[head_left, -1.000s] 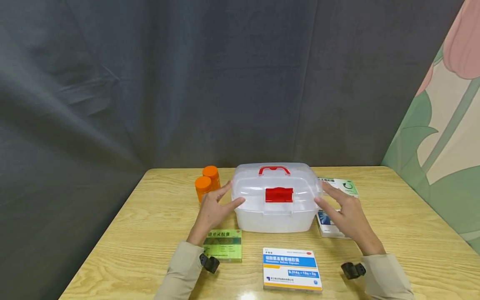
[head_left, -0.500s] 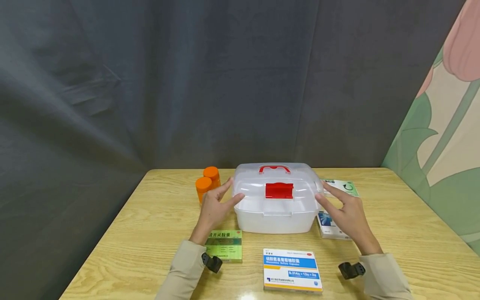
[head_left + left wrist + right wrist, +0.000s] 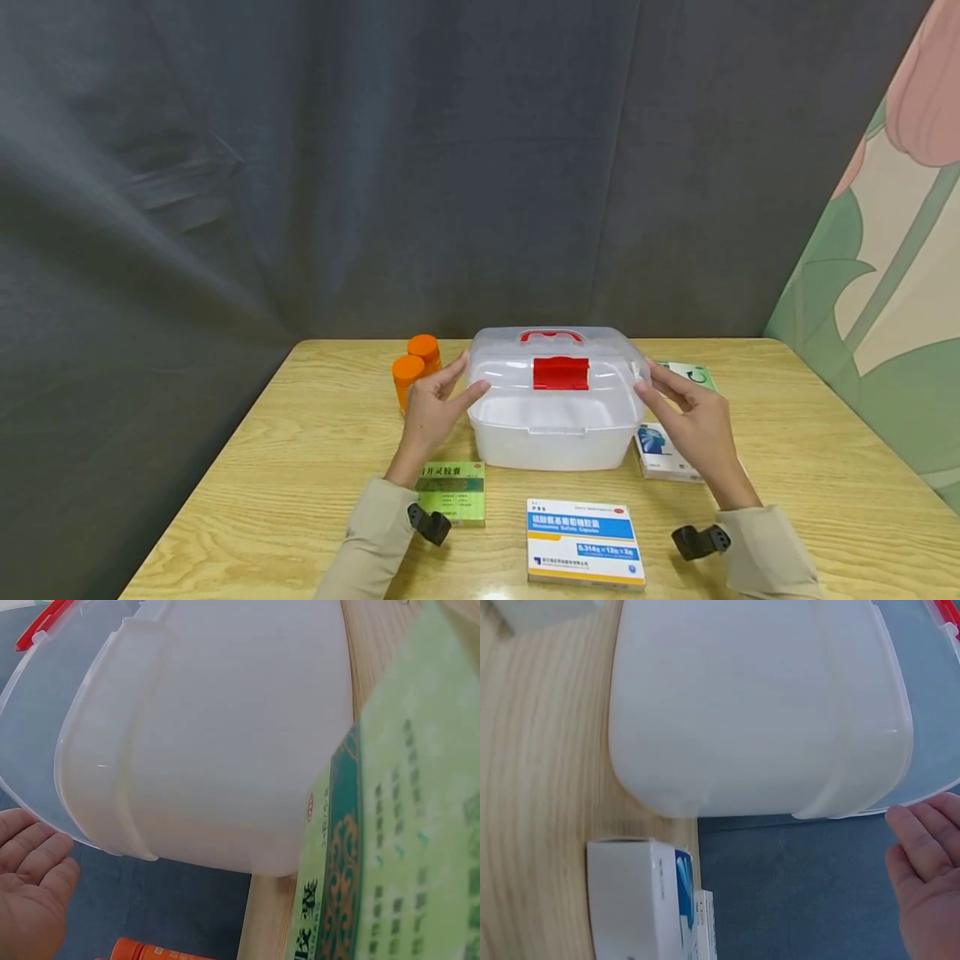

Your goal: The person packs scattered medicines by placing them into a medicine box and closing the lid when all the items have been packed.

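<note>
A translucent white plastic storage box (image 3: 551, 446) stands on the table. Its clear lid (image 3: 502, 367), with a red handle and red latch, is tilted up at the front, leaving a gap above the base. My left hand (image 3: 433, 417) touches the lid's left side, its thumb near the front corner. Opposite it, my right hand (image 3: 697, 421) touches the lid's right side in the same way. Both hands' fingers look fairly straight. In the left wrist view, the left hand (image 3: 34, 881) lies against the lid's edge; the right wrist view shows the right hand (image 3: 930, 862) there too.
Two orange-capped bottles (image 3: 407, 375) stand left of the storage box. A green medicine box (image 3: 453, 493) lies by my left wrist, and a blue-and-white medicine box (image 3: 585, 542) lies in front. Two more medicine boxes, one white-and-green (image 3: 693, 375), one white-and-blue (image 3: 663, 454), lie at the right.
The lid's front edge and red latch have risen and tipped back, opening a gap above the base. Both hands have stayed at the lid's sides, the right one shifting slightly.
</note>
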Demonstrator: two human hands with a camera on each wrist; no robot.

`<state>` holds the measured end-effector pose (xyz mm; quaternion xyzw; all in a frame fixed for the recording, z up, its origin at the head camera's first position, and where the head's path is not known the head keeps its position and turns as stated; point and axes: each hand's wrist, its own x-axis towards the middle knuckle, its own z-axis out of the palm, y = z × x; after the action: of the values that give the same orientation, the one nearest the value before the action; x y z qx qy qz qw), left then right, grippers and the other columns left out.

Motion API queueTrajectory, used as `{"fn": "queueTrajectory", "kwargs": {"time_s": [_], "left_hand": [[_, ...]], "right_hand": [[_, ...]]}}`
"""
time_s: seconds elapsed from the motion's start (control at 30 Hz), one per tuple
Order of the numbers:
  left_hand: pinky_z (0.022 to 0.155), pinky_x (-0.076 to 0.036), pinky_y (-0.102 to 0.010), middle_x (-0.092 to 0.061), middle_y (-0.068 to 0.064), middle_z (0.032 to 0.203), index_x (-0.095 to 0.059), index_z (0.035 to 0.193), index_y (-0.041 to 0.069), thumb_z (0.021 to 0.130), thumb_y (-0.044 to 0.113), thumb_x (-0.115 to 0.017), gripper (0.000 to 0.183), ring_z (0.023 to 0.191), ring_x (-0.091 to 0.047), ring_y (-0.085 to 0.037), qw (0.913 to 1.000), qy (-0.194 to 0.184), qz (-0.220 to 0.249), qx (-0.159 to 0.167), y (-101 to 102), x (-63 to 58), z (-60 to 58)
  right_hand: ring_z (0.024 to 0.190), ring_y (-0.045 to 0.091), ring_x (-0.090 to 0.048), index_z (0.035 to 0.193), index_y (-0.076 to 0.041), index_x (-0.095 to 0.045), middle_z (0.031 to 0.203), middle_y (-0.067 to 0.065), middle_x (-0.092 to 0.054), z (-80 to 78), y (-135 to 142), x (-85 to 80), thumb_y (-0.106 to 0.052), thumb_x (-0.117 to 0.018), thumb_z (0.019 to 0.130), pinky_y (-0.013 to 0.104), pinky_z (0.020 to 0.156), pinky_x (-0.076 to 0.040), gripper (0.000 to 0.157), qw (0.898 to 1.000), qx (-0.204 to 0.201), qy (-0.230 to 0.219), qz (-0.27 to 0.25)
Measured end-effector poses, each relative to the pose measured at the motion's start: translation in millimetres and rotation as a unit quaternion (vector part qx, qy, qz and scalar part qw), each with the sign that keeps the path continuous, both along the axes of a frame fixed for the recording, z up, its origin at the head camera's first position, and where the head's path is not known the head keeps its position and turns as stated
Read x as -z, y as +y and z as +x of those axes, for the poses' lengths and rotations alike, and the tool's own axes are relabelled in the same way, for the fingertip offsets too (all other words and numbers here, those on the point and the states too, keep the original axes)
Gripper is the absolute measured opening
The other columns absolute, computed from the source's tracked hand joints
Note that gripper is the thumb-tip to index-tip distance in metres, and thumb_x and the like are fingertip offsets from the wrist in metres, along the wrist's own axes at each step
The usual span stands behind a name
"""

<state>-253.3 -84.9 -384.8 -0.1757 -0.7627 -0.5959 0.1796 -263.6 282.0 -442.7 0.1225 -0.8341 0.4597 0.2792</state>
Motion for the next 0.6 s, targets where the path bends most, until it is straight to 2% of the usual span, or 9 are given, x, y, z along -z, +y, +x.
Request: {"fn": "queueTrajectory", "kwargs": {"time_s": [0.03,0.13,0.33,0.53,0.6], "left_hand": [[0.086,-0.039,-0.021,-0.051,0.008,0.12,-0.054,0.122,0.014,0.073,0.041,-0.07,0.059,0.111,-0.046,-0.004,1.0,0.002,0.003,0.001,0.2,0.0,-0.2],[0.086,-0.04,-0.022,-0.051,0.005,0.121,-0.054,0.122,0.013,0.074,0.038,-0.07,0.057,0.111,-0.047,-0.006,0.9999,0.007,0.01,0.005,0.6,-0.4,-1.3],[0.087,-0.039,-0.026,-0.05,0.001,0.122,-0.053,0.122,0.01,0.074,0.032,-0.071,0.056,0.111,-0.046,-0.008,0.9996,-0.003,0.012,0.026,-1.4,-4.8,-1.7],[0.09,-0.037,-0.032,-0.046,-0.003,0.126,-0.05,0.125,0.005,0.074,0.027,-0.072,0.06,0.114,-0.044,-0.012,0.9986,-0.022,-0.019,0.043,-3.0,-25.5,15.3],[0.091,-0.037,-0.033,-0.046,-0.003,0.126,-0.049,0.125,0.004,0.075,0.025,-0.072,0.059,0.114,-0.044,-0.012,0.9984,-0.02,-0.026,0.046,-3.3,-28.5,17.4]], "right_hand": [[0.111,0.018,-0.049,0.125,-0.023,-0.054,0.123,0.0,-0.053,0.2,-1.0,-1.0,-0.026,-0.066,0.08,0.031,0.088,-0.04,0.046,1.0,-0.002,0.002,-0.01],[0.103,0.01,-0.053,0.122,-0.03,-0.055,0.119,-0.008,-0.055,-9.2,1.2,9.6,-0.029,-0.066,0.081,0.015,0.081,-0.041,0.042,0.999,0.034,0.016,-0.005],[0.101,0.007,-0.055,0.122,-0.033,-0.054,0.12,-0.012,-0.053,-14.6,2.1,13.0,-0.029,-0.065,0.081,0.014,0.078,-0.042,0.043,0.999,0.04,0.019,-0.009],[0.097,0.007,-0.057,0.122,-0.034,-0.054,0.118,-0.012,-0.054,-13.3,1.6,10.7,-0.03,-0.064,0.081,0.014,0.072,-0.045,0.042,0.999,0.039,0.02,-0.016],[0.096,0.007,-0.057,0.121,-0.033,-0.054,0.118,-0.011,-0.055,-13.6,1.9,10.3,-0.029,-0.064,0.082,0.014,0.072,-0.045,0.041,0.999,0.035,0.021,-0.019]]}}
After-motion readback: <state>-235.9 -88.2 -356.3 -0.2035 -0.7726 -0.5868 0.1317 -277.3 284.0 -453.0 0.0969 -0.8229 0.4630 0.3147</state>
